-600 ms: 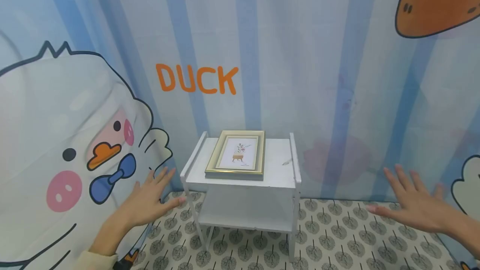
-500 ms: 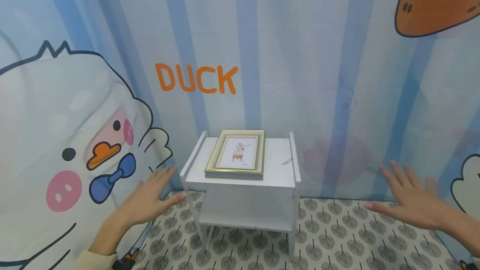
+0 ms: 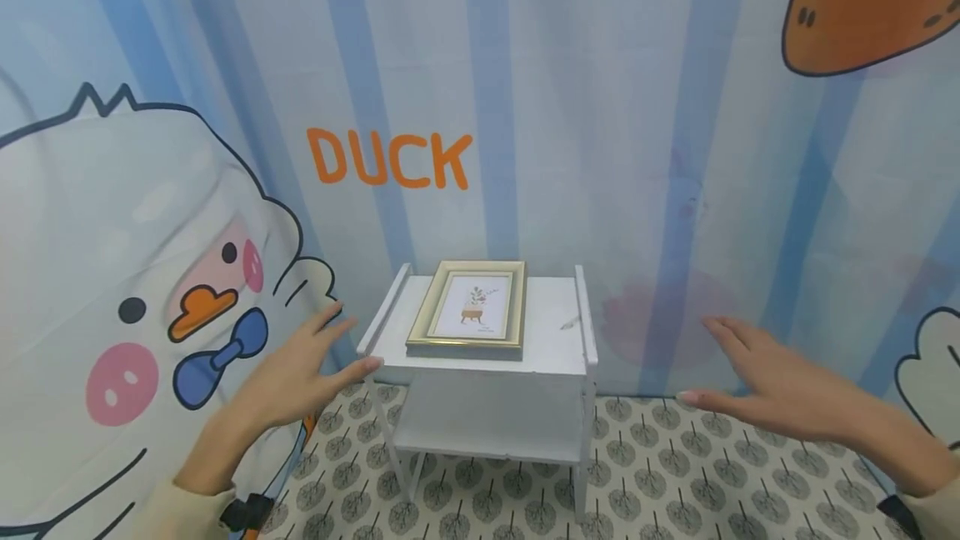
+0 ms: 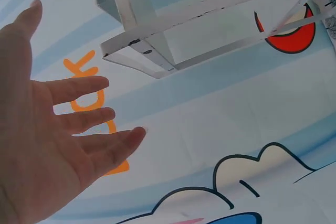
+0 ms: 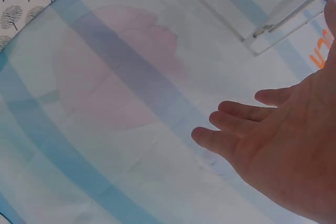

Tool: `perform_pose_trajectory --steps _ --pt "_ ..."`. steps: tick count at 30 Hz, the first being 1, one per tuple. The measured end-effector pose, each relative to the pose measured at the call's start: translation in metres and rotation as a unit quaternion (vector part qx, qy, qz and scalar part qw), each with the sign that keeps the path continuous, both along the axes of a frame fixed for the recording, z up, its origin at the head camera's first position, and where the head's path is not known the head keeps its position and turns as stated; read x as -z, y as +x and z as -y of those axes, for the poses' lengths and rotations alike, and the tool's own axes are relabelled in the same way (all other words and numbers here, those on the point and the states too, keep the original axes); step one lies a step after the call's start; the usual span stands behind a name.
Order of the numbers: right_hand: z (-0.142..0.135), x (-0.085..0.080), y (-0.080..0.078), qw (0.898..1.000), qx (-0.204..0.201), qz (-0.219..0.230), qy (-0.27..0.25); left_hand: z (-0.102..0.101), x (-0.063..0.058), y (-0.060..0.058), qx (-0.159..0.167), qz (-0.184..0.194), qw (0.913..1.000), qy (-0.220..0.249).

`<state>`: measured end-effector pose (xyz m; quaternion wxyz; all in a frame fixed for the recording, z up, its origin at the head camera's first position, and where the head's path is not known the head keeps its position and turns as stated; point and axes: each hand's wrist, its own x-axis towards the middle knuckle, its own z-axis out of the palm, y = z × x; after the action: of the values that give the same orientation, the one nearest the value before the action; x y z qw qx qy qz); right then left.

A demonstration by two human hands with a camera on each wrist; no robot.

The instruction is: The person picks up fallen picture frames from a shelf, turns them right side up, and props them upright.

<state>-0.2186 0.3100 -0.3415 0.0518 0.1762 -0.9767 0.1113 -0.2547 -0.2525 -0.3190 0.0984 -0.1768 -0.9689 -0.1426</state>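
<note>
A picture frame (image 3: 423, 317) with a pale gold border lies flat on the top of a small white side table (image 3: 551, 340). The print inside it has a plant in a brown pot. My left hand (image 3: 288, 377) is in the air to the left of the table, its thumb overlapping the table's near left corner in the head view. Its fingers are spread and nothing is in the palm (image 4: 52, 140). On the other side, well apart from the table, my right hand (image 3: 780, 386) is held up with straight fingers and holds nothing.
The table has raised side rails (image 3: 587, 315) and a lower shelf (image 3: 487, 423). Behind it hangs a blue striped curtain (image 3: 607, 107) with a large duck figure at the left. The floor (image 3: 637, 473) is covered in a tree pattern.
My right hand has moved left, toward the table, and turned so its fingers line up closer together. My left hand has risen slightly and shifted a little to the right.
</note>
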Motion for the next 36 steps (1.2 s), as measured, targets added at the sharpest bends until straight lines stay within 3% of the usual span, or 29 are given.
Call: perform_pose_trajectory --steps 4,8,11,17,24,30,36 --pt "0.018 -0.01 -0.001 1.0 -0.013 0.004 0.014 -0.006 -0.007 -0.009 0.018 -0.027 0.9995 0.0" --pt "0.033 -0.024 -0.002 1.0 -0.024 0.0 0.015 -0.012 -0.014 -0.017 0.057 -0.054 0.9968 -0.01" --pt "0.045 -0.034 -0.003 0.999 -0.04 -0.01 0.009 -0.017 -0.017 -0.022 0.073 -0.055 0.9956 -0.02" --pt "0.067 -0.049 -0.015 0.997 -0.074 -0.013 -0.008 -0.031 -0.022 -0.033 0.086 -0.025 0.9959 -0.011" --pt "0.089 -0.065 -0.031 0.997 -0.073 0.009 -0.007 -0.045 -0.035 -0.046 0.101 0.013 0.9946 -0.022" --pt "0.114 -0.078 -0.039 0.997 -0.066 0.041 0.025 -0.061 -0.049 -0.061 0.11 0.049 0.9918 -0.042" --pt "0.144 -0.083 -0.055 0.994 -0.067 0.076 0.042 -0.069 -0.051 -0.075 0.106 0.082 0.9897 -0.05"
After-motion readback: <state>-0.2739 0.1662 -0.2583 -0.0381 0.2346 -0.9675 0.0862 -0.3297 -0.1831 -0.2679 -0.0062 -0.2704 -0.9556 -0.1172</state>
